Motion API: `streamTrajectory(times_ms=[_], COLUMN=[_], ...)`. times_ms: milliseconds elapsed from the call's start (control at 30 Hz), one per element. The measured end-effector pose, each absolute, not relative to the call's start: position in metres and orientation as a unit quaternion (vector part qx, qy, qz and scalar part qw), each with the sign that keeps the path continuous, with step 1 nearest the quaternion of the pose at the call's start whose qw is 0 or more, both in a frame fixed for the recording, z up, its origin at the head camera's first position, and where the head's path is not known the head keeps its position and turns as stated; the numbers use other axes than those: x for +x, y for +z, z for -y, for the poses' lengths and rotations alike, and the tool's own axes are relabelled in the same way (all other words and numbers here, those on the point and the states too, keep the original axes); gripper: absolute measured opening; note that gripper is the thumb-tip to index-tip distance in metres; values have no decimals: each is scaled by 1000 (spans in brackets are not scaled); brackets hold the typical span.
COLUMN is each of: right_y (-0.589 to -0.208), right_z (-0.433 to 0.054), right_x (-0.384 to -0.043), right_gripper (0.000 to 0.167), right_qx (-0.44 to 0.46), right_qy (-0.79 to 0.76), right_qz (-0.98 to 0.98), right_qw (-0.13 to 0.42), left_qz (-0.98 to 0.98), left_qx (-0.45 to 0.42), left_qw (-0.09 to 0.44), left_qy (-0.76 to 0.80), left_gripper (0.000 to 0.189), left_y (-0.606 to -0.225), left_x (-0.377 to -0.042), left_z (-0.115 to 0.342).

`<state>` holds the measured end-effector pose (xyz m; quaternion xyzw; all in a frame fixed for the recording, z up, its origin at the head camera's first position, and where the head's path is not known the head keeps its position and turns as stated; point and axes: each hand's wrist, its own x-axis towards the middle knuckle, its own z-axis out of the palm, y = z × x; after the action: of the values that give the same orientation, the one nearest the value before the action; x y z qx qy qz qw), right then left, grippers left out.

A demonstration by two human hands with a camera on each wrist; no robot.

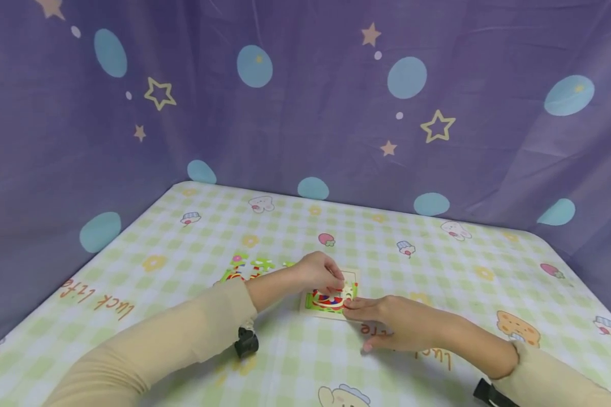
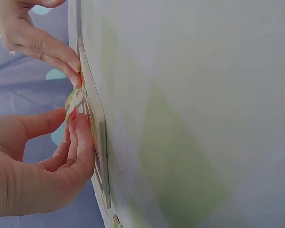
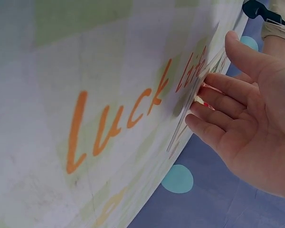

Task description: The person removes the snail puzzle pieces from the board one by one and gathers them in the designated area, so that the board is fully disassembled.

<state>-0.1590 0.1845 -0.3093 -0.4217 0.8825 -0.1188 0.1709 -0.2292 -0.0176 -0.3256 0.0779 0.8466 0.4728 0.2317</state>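
Note:
A jigsaw puzzle board (image 1: 331, 310) with a pale wooden border lies flat on the table, partly filled with green, red and white pieces. Over it, my left hand (image 1: 319, 273) pinches a small puzzle piece (image 2: 74, 101) between thumb and fingertips. In the left wrist view that piece is tilted, close over the board's surface. My right hand (image 1: 399, 323) rests its extended fingers on the board's right edge, with the thumb held apart. From the right wrist view, the fingertips (image 3: 192, 105) lie along the board's rim. Part of the picture is hidden behind the left hand.
Several loose puzzle pieces (image 1: 262, 264) lie left of the board, some hidden behind the left forearm. A checked tablecloth (image 1: 285, 226) with printed figures covers the table. Behind the far edge hangs a purple curtain (image 1: 315, 124). Black wrist straps (image 1: 246, 342) show below the sleeves.

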Motion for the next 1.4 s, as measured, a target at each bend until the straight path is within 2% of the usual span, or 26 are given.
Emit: streamTrajectory(times_ms=[433, 667, 1067, 1400], right_y=[-308, -311, -310, -309], right_z=[-183, -184, -183, -184], right_x=[-158, -160, -161, -161], right_gripper=[63, 63, 63, 63], right_qx=[-419, -425, -416, -413], right_qy=[-114, -113, -131, -122], right_qz=[-883, -882, -880, -884], right_qw=[175, 167, 190, 183], left_qz=[-818, -864, -852, -865], left_qx=[81, 91, 44, 23], left_qw=[231, 153, 190, 210], left_qy=[521, 471, 485, 455], left_gripper=[5, 6, 10, 12], left_y=[-329, -316, -305, -306], left_x=[-230, -238, -242, -242], left_z=[18, 26, 61, 93])
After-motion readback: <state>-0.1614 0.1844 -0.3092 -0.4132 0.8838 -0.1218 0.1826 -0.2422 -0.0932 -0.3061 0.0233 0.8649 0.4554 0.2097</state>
